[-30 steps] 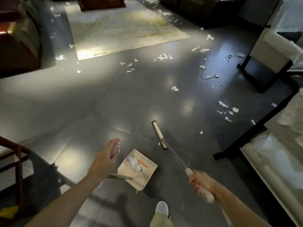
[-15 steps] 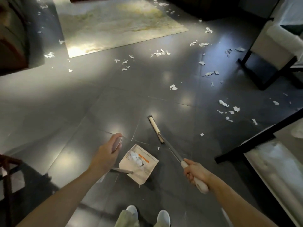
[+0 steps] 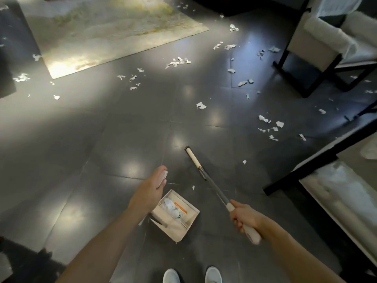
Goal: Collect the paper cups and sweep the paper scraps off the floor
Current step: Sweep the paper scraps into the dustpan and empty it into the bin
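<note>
**gridwatcher:** how far into that sweep job are you? looks like confetti night in there

**me:** early days, going by my feed; the beige plastic dustpan with the orange label (image 3: 173,229) sits on the dark glossy tile floor (image 3: 81,160) just ahead of the white shoes (image 3: 213,275); there's one wad of crumpled white paper (image 3: 171,208) inside it, and that's about all I'd count as done

**gridwatcher:** and the hands?

**me:** left hand (image 3: 150,189) has its fingers wrapped round the pale grip on top of the dustpan's upright handle; right hand (image 3: 245,218) is clenched around the long metal-shafted broom with the cream head and dark bristles (image 3: 193,158); the broom head sits low over the tile just beyond the pan, can't tell if it's touching

**gridwatcher:** so what's left?

**me:** nearly everything lol; torn white paper scraps (image 3: 269,127) are all over the place; one tiny piece lies between the pan and the broom head; a bunch sits off to the right near the black furniture frame; more are by the pale upholstered chair with black legs (image 3: 318,43); others trail along the edge of the cream-and-yellow rug (image 3: 112,31), with a few on the rug itself near the top

**gridwatcher:** cups?

**me:** can't spot a single paper cup in view; no idea whether they're sorted already or just out of frame; my guess is the sweeping is maybe a tenth done
</note>
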{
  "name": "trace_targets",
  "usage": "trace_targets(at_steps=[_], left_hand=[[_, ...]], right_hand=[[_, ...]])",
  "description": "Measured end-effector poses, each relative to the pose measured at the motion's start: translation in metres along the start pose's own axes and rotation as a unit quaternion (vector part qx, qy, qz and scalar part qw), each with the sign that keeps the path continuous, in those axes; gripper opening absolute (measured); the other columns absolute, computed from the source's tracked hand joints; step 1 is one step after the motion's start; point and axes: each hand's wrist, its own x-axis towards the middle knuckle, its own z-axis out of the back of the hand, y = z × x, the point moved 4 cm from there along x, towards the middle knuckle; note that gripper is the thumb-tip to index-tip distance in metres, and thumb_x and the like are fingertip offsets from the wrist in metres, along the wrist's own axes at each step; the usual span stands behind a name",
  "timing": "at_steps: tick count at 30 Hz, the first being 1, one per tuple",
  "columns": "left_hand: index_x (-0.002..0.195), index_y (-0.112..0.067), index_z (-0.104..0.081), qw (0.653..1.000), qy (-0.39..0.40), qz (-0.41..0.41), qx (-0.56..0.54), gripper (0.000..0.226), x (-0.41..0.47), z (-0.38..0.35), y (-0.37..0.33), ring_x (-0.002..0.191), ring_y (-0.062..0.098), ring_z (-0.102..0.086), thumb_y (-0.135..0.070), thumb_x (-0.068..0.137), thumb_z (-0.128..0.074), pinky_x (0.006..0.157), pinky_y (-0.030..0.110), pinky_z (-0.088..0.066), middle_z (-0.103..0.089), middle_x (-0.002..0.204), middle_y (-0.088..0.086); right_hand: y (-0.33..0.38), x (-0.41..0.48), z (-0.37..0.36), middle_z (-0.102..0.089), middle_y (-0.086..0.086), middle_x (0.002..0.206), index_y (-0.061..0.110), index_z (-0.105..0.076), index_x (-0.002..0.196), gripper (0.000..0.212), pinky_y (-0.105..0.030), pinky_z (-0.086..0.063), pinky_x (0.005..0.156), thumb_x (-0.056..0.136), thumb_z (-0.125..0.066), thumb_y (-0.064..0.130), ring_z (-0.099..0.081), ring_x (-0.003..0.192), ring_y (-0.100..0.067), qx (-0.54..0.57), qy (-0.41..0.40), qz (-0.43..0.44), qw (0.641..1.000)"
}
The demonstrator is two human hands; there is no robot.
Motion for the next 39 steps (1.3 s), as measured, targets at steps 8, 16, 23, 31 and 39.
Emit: trace_targets(at_steps=[8, 16, 23, 31, 39], left_hand=[[0.120, -0.035, -0.044, 1.000, -0.014, 0.015, 0.001, 0.024, 0.031, 0.002, 0.005, 0.061, 0.012, -0.052, -0.027, 0.098, -0.048, 0.055, 0.026, -0.036, -0.056, 0.073, -0.005], [0.118, -0.042, -0.040, 0.999, 0.040, -0.018, -0.019, 0.024, 0.036, -0.002, -0.020, 0.073, 0.017, -0.059, -0.030, 0.098, -0.046, 0.065, 0.030, -0.044, -0.064, 0.088, 0.002], [0.127, -0.025, -0.049, 0.996, 0.042, -0.074, -0.024, 0.030, 0.092, -0.003, -0.084, 0.086, 0.025, -0.062, -0.024, 0.097, -0.051, 0.073, 0.031, -0.043, -0.065, 0.099, 0.002], [0.119, -0.046, -0.043, 0.993, 0.079, -0.070, -0.045, 0.026, 0.190, -0.050, -0.146, 0.082, 0.007, -0.061, -0.032, 0.098, -0.047, 0.071, 0.023, -0.049, -0.062, 0.097, -0.009], [0.117, -0.045, -0.035, 0.988, 0.134, -0.073, -0.015, 0.023, 0.284, -0.120, -0.188, 0.085, 0.010, -0.059, -0.034, 0.099, -0.042, 0.073, 0.030, -0.048, -0.063, 0.102, -0.004]], right_hand=[[0.025, -0.042, -0.047, -0.041, 0.003, 0.042, 0.016, -0.051, 0.128, 0.040, -0.012, -0.032, 0.030, 0.093, -0.039, 0.001, -0.037, 0.029, -0.002, 0.072, 0.133, -0.098, 0.984], [0.052, -0.074, 0.012, -0.043, 0.003, 0.042, 0.021, -0.030, 0.148, 0.065, -0.013, -0.032, 0.029, 0.089, -0.040, -0.004, -0.038, 0.029, -0.002, 0.105, 0.083, -0.045, 0.990], [0.045, -0.028, 0.077, -0.046, 0.002, 0.045, 0.029, -0.031, 0.147, 0.070, -0.018, -0.035, 0.035, 0.086, -0.043, -0.002, -0.039, 0.037, -0.005, 0.104, -0.065, 0.029, 0.992], [0.094, 0.058, 0.214, -0.044, -0.005, 0.054, 0.023, -0.026, 0.150, 0.066, -0.017, -0.036, 0.033, 0.091, -0.042, -0.003, -0.039, 0.033, -0.006, 0.169, -0.132, 0.000, 0.977], [0.107, 0.104, 0.316, -0.044, -0.004, 0.051, 0.013, -0.047, 0.103, 0.012, -0.015, -0.032, 0.032, 0.097, -0.040, 0.005, -0.038, 0.033, -0.006, 0.196, -0.109, -0.057, 0.973]])
